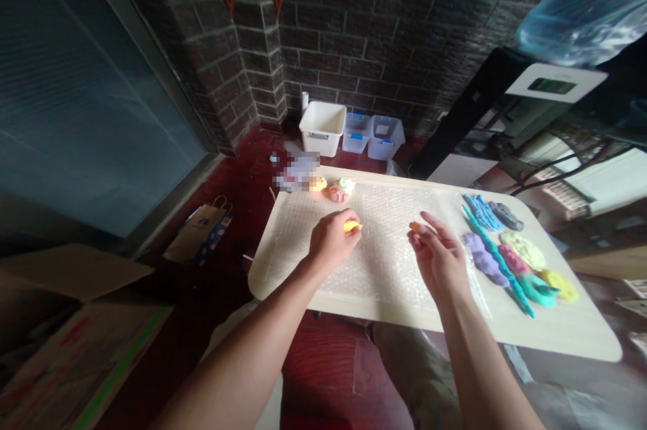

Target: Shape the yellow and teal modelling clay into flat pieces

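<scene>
My left hand (331,241) is closed around a lump of yellow-orange modelling clay (352,226), part of which sticks out past the fingers. Apart from it, above the right half of the bubble wrap, my right hand (441,251) pinches a small orange bit of clay (415,226) between thumb and fingertips, its other fingers loosely spread. Beneath both hands, bubble wrap (387,268) covers the middle of the pale table (348,305). Beyond my left hand lie a pinkish and pale-green clay piece (340,190) and a yellow one (318,184).
On the table's right lie several clay lumps: blue (482,212), grey (507,216), purple (485,259) and yellow (560,284), with a long teal strip (498,261). Bins (323,121) stand by the brick wall. A water dispenser (470,106) rises at right; a paper bag (197,231) sits left.
</scene>
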Available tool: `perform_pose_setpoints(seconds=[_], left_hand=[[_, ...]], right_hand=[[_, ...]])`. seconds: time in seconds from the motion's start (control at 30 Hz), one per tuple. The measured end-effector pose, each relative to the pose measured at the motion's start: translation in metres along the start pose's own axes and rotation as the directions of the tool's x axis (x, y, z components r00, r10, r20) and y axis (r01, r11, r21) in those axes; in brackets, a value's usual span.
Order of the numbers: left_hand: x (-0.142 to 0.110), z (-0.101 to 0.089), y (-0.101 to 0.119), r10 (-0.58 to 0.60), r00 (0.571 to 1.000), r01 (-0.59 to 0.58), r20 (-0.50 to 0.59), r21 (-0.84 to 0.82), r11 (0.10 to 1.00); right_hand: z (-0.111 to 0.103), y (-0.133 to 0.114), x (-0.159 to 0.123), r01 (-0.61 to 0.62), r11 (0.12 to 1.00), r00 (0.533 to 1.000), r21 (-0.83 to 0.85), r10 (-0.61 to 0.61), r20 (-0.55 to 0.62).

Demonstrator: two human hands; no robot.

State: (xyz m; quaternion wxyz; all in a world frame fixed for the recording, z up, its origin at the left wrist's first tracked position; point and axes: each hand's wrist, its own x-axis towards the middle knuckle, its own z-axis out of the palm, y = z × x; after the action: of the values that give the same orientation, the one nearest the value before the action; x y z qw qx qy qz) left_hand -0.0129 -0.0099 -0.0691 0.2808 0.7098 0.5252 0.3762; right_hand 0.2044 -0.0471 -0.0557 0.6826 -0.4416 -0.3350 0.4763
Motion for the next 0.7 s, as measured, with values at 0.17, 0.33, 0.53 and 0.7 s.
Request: perform_pose_setpoints(seconds=[0.17, 0.33, 0.53, 0.7], left_hand=[[0.001, 0.003, -0.001, 0.141, 0.989, -0.144, 0.033, 0.083, 0.986], [0.006, 0.013, -0.002, 0.177, 0.984, -0.177, 0.01, 0.141, 0.974], [0.007, 0.015, 0.007, 0.171, 0.982, -0.165, -0.085, 0.07, 0.984], [-0.001, 0.017, 0.018, -0.006, 0.998, -0.017, -0.066, -0.339, 0.94]], right_hand=[[0.014, 0.005, -0.008, -0.199, 0.979, 0.976, 0.042, 0.195, 0.093], [0.023, 0.003, -0.012, -0.256, 0.964, 0.95, 0.067, 0.238, 0.204], [0.018, 0.009, -0.012, -0.2, 0.98, 0.961, 0.006, 0.195, 0.196], [0.017, 0.016, -0.014, -0.071, 0.989, 0.984, -0.126, 0.09, 0.156]])
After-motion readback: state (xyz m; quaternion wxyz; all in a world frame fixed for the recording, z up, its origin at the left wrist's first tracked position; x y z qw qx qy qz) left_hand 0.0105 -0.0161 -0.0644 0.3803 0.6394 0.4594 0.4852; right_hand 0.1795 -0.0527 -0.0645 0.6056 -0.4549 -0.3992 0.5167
